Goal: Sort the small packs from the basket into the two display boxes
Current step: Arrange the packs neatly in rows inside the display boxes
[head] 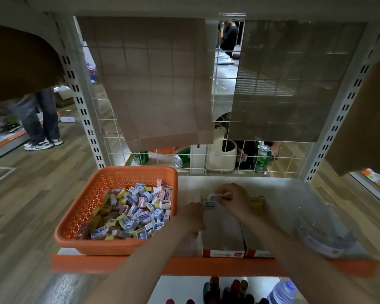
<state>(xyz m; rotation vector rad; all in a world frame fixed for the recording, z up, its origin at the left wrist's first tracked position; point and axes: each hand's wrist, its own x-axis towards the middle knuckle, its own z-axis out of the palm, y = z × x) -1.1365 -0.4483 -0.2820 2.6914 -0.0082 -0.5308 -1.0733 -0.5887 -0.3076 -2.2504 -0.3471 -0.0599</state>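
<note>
A white shelf (294,194) with an orange front edge (110,263) is running across the scene, backed by a white wire grid (158,148) hung with brown cardboard sheets (154,84). On its left part an orange perforated plastic basket (110,242) is sitting, heaped with small packs (132,213) in blue-and-white, yellow and pink. Just right of the basket two long display boxes are lying side by side, their red-and-white front lips facing the near edge: the left display box (223,233) and the right display box (258,252), touching each other. Crumpled clear plastic wrap (325,229) is lying further right on the shelf.

Both forearms are reaching in from the near side. The left hand (193,216) is resting closed against the left wall of the left display box; whether it is gripping anything cannot be told. The right hand (234,199) is pinching one blue-and-white pack (214,196) between thumb and fingertips, over the far end of the left display box, where another blue-and-white pack (209,204) is already lying. Yellow packs (256,201) are showing at the far end of the right display box
</note>
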